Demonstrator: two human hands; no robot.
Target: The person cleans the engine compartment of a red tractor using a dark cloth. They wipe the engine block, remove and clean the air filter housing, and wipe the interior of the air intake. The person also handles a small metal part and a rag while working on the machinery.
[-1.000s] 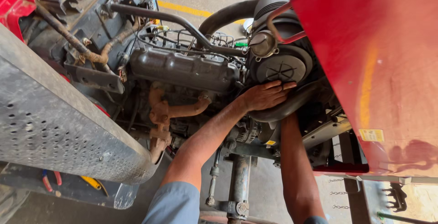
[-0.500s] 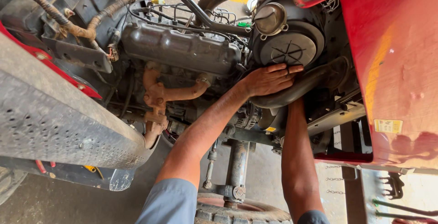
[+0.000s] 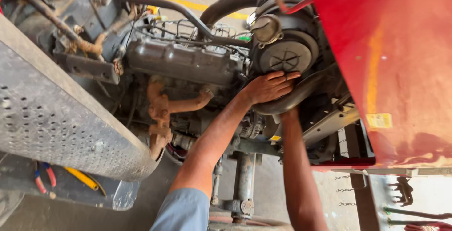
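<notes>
One label (image 3: pixel 379 121) is seen: a small, roughly square yellow sticker with dark print, stuck low on the inside of the raised red hood (image 3: pixel 400 47), near its lower edge and to the right of the engine. A second, smaller yellow tag (image 3: pixel 275 138) is seen low on the engine; its shape cannot be made out. No packages, signs or screens are seen.

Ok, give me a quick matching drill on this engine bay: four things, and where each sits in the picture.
Things:
1. left hand
2. red hood
3. rusty manifold
4. red-handled pliers

Places:
A. lower left, on the tray
B. right side of the view
C. flat on the black hose under the round air cleaner
D. centre, below the engine block

Pairs: 1-C, 2-B, 3-D, 4-A
</notes>
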